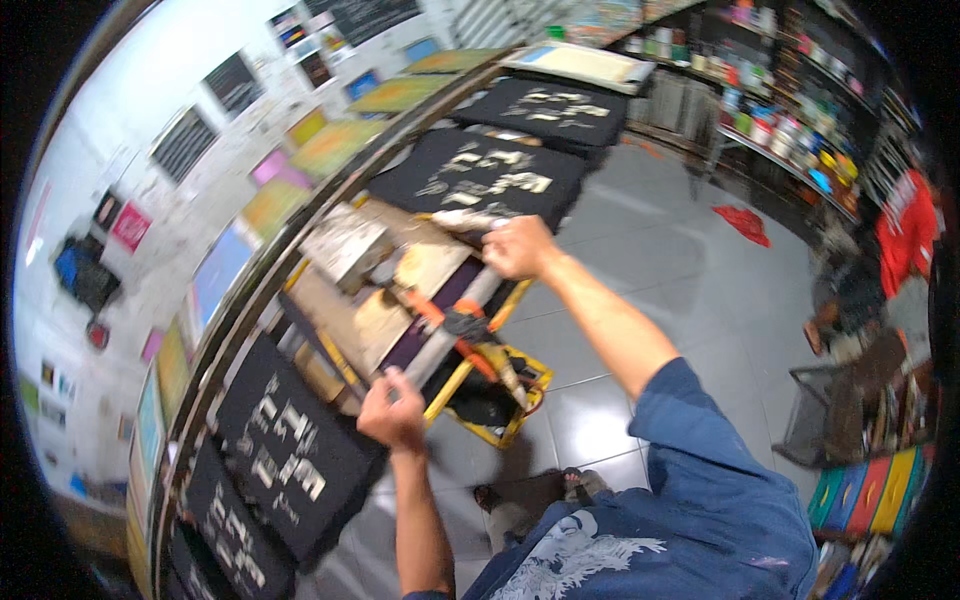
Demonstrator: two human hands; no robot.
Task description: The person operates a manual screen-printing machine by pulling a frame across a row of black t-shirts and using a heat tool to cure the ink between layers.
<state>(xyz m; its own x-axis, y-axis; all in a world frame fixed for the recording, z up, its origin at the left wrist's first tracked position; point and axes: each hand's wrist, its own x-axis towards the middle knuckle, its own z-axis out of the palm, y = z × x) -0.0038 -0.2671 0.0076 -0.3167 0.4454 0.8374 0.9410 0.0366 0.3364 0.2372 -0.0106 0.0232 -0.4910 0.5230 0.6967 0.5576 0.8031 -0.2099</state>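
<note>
My left hand (393,410) is closed on the lower end of a long pale grey bar (432,350). My right hand (515,247) is closed at the bar's upper end, beside a whitish crumpled item (460,222). Beyond the bar are stained wooden boards (340,305) and a soiled pale block (340,245). An orange-and-black tool (465,320) lies across a yellow metal cart (525,400). Black printed shirts (275,450) lie on boards below-left, and more (480,180) above my right hand.
A long dark rail (260,275) carries the boards, with stained coloured panels (310,170) behind. Shelves and a table of containers (780,130) stand back right. A red cloth (740,222) lies on the tiled floor (590,320). A dark chair (820,410) and coloured drawers (875,490) are at right.
</note>
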